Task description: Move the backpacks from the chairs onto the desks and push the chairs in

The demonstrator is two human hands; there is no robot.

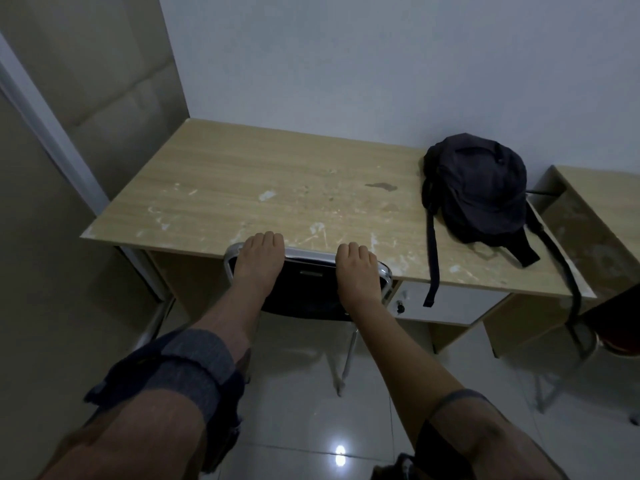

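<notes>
I'm gripping the chrome top rail of one black chair (304, 292) with both hands, left hand (261, 259) and right hand (356, 268) curled over it. One dark fabric backpack (481, 188) is sitting on the scuffed wood-grain desk (242, 188), straps dangling off the edge. No readable labels.

Desk (277, 188) against the wall, backpack (481, 188) on its right end, straps over the front edge, chair (304, 292) pushed under the desk front, both hands on the chair back, left hand (259, 261) left of right hand (356, 271), second desk (602, 202) further right
</notes>
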